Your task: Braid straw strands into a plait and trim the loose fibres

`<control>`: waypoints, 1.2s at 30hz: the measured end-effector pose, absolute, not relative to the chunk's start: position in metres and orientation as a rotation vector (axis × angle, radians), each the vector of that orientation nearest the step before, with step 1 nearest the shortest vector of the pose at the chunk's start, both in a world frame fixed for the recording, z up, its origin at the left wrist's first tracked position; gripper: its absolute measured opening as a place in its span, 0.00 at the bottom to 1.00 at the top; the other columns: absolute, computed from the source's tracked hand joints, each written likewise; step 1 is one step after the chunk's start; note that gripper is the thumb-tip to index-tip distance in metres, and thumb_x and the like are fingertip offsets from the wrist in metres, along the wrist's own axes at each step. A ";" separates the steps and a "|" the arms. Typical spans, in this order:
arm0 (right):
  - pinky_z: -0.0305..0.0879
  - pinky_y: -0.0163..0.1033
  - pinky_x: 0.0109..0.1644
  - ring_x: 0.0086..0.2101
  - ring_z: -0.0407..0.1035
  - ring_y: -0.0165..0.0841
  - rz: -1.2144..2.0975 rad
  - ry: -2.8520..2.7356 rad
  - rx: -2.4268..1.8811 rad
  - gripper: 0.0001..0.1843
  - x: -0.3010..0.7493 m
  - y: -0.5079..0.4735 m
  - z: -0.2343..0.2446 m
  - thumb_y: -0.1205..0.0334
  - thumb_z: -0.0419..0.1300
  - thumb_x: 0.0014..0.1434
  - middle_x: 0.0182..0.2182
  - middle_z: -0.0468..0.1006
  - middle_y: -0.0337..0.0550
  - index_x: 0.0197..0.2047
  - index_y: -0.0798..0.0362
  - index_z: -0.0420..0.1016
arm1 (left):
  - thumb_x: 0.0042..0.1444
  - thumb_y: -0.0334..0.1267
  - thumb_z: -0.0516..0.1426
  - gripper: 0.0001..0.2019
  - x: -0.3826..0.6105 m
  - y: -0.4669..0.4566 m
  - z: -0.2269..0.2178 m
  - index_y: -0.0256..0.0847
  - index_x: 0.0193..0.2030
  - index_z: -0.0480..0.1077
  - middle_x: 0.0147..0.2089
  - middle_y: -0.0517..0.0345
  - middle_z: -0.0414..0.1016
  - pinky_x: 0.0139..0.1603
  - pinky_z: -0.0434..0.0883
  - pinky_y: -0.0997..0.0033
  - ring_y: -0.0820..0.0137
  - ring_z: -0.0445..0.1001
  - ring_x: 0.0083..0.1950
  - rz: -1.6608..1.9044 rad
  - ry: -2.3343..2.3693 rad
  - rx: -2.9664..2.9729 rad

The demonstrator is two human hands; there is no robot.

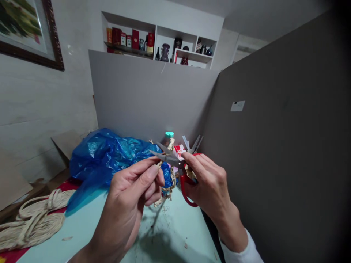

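Far left of the red-handled metal scissors (pixel 171 159), bundled off-white braided rope (pixel 35 223) lay partly on red material (pixel 65 185). Nearer the scissors, on their left, a crumpled, translucent blue plastic bag (pixel 101 160) rested on the pale green table (pixel 90 219). Immediately left of the scissors, the fingers of the left hand (pixel 134 193) were pinching a thin, straw-coloured twisted cord (pixel 159 164); its tip stood at the parted blades, though whether it lay fully between them could not be determined. The cord was judged light, pliable and liable to fray, best held close beside the blades with fingertips clear. A turquoise-lidded container (pixel 169 134) stood behind the scissors. On their right, the right hand (pixel 210 182) had its fingers wrapped around the red handles.
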State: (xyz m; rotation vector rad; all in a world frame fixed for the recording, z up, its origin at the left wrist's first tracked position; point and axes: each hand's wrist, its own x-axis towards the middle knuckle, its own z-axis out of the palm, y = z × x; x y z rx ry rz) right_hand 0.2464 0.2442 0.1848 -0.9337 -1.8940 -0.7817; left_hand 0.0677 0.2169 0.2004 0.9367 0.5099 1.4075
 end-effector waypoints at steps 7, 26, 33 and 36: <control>0.62 0.32 0.25 0.21 0.64 0.26 -0.362 -1.747 -0.878 0.08 0.245 0.246 0.181 0.71 0.58 0.59 0.24 0.73 0.36 0.41 0.53 0.74 | 0.49 0.37 0.69 0.07 0.065 0.218 0.200 0.42 0.37 0.84 0.26 0.58 0.75 0.21 0.60 0.82 0.82 0.58 0.21 1.429 0.515 0.995; 0.75 0.32 0.38 0.34 0.78 0.29 0.865 -1.256 -0.609 0.22 0.242 0.222 0.206 0.64 0.71 0.54 0.34 0.80 0.34 0.47 0.45 0.66 | 0.60 0.34 0.62 0.07 0.072 0.217 0.182 0.48 0.43 0.80 0.37 0.63 0.83 0.35 0.72 0.77 0.73 0.77 0.34 1.600 0.909 1.979; 0.77 0.36 0.37 0.33 0.79 0.32 0.965 -1.312 -0.604 0.21 0.241 0.223 0.205 0.64 0.70 0.54 0.33 0.81 0.34 0.47 0.47 0.66 | 0.59 0.43 0.62 0.09 0.070 0.220 0.191 0.41 0.42 0.78 0.31 0.55 0.79 0.24 0.61 0.76 0.76 0.61 0.24 1.126 0.696 1.417; 0.78 0.38 0.36 0.33 0.79 0.33 0.964 -1.327 -0.603 0.20 0.240 0.225 0.203 0.63 0.70 0.56 0.34 0.81 0.36 0.47 0.47 0.66 | 0.58 0.41 0.62 0.07 0.073 0.219 0.192 0.39 0.36 0.77 0.27 0.54 0.78 0.23 0.56 0.77 0.78 0.58 0.22 1.139 0.643 1.296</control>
